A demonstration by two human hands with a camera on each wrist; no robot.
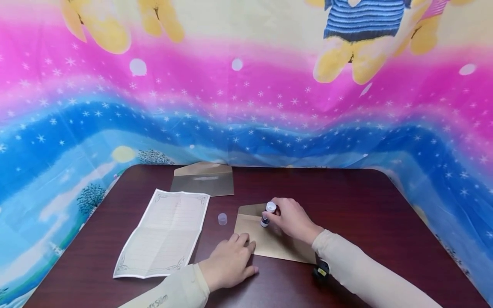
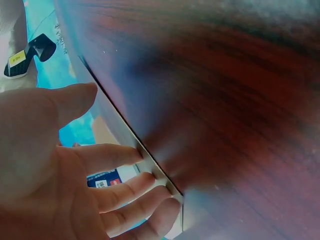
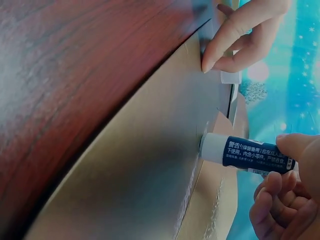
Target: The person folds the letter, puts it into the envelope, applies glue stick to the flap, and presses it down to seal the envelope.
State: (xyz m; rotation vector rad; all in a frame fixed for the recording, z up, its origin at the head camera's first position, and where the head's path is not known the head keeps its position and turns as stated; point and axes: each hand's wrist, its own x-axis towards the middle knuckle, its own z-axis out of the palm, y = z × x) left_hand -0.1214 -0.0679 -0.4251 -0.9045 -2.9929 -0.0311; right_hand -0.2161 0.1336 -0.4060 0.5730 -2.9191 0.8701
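My right hand (image 1: 294, 218) grips a glue stick (image 3: 255, 154) with a dark blue label and white ends. Its tip meets a brown envelope (image 1: 285, 247) near the fold of the flap. Whitish glue streaks (image 3: 186, 197) run along the fold and the flap edge in the right wrist view. My left hand (image 1: 230, 260) rests at the envelope's left side, fingertips touching it and thumb spread toward the table. In the left wrist view those fingers (image 2: 117, 192) are gently bent along the envelope's edge. A small translucent cap (image 1: 222, 219) stands left of the envelope.
A creased, bordered sheet of letter paper (image 1: 165, 233) lies on the left of the dark wooden table (image 1: 327, 184). Behind it is a second envelope (image 1: 202, 185), its flap raised. A printed cloth (image 1: 246, 98) hangs along the table's back edge.
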